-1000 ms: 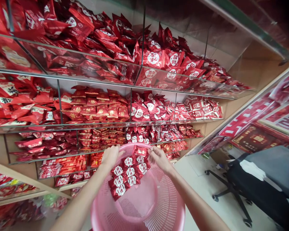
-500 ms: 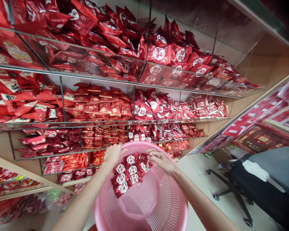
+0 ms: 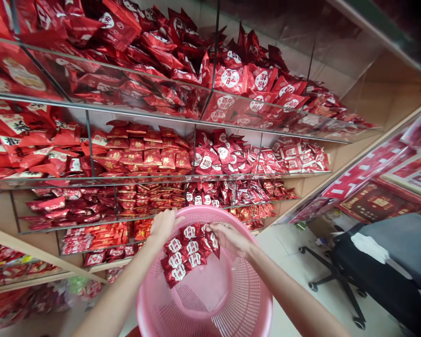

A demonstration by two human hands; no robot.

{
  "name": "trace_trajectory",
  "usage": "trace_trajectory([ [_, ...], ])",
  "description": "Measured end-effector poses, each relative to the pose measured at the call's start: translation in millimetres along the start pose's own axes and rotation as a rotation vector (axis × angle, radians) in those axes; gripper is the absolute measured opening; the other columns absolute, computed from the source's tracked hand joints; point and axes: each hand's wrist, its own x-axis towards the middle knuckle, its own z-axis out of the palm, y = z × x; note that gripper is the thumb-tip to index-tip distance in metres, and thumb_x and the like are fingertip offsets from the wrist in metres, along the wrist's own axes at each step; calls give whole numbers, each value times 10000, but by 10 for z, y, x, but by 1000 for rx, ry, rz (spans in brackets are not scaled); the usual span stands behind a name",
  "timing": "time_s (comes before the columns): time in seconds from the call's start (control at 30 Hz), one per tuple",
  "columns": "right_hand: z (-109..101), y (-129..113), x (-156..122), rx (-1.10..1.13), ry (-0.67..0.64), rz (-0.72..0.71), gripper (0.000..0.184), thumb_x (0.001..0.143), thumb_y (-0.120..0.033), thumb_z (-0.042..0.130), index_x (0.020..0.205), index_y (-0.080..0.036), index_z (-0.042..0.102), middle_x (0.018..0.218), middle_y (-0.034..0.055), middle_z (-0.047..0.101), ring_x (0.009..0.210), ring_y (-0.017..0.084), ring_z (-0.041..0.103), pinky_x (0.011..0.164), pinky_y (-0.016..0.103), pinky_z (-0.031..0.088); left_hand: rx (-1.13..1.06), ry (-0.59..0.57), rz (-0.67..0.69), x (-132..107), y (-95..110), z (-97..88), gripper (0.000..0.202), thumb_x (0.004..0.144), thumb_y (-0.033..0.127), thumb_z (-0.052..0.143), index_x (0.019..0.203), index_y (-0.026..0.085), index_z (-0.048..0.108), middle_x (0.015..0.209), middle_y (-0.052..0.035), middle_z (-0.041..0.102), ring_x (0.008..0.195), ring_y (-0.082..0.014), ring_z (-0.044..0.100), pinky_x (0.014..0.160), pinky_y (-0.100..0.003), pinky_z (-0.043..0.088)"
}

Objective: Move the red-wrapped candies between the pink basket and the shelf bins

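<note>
A pink perforated plastic basket (image 3: pixel 231 299) sits low in the middle of the view. Over its far rim both hands hold a joined sheet of small red packets (image 3: pixel 184 255) with white round labels. My left hand (image 3: pixel 164 223) grips the sheet's upper left edge, fingers closed on it. My right hand (image 3: pixel 228 238) pinches the packets at the upper right corner, which folds downward. The sheet's lower part hangs inside the basket.
Glass shelves (image 3: pixel 154 180) on several levels fill the wall ahead, packed with red packets (image 3: pixel 231 79). A black wheeled chair (image 3: pixel 358 267) with a white cloth stands at the right. Red printed sheets (image 3: pixel 379 187) lean along the right wall. The floor is pale tile.
My right hand has slid left and down, folding the sheet's right corner inward. The left hand and the basket have stayed nearly in place.
</note>
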Motion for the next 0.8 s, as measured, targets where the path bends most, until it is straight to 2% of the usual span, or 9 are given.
trace_trajectory([
  [0.1,-34,5,-15,-149,-53,-50,180,732,-292,548,844,-180,632,942,33,630,879,134,544,830,263,401,2,8,3,-16,11,-20,428,848,508,305,971,171,538,852,-102,654,835,-237,622,695,-304,442],
  [0.3,-245,-112,118,-580,-86,-150,278,720,-137,453,928,-189,629,790,-2,627,664,105,537,653,237,427,14,-11,-22,-28,38,-48,465,847,529,279,989,170,540,860,-111,654,850,-235,621,711,-305,436],
  [0.43,-340,-190,352,-866,-61,-341,339,658,-31,414,844,-180,655,887,17,626,808,130,558,755,256,419,17,-11,-13,-18,27,-33,455,849,521,281,1002,178,538,870,-110,655,853,-232,621,722,-306,437],
  [0.53,-345,-215,497,-878,-128,-304,358,664,-27,402,872,-174,653,893,21,636,785,125,567,737,255,431,22,-14,-5,-11,14,-17,437,849,509,299,1014,180,536,877,-117,653,861,-235,619,731,-314,437],
  [0.63,-338,-224,558,-780,-206,-226,301,712,-89,438,919,-165,643,889,29,646,732,118,574,688,251,445,33,0,1,-3,4,-3,439,845,506,314,1025,169,530,865,-119,652,843,-244,623,706,-316,446],
  [0.8,-358,-249,515,-649,-264,-205,236,783,-239,481,940,-169,643,972,37,645,883,127,577,835,291,415,40,23,12,10,-12,17,450,844,516,302,1005,166,535,840,-121,655,808,-255,630,669,-320,453],
])
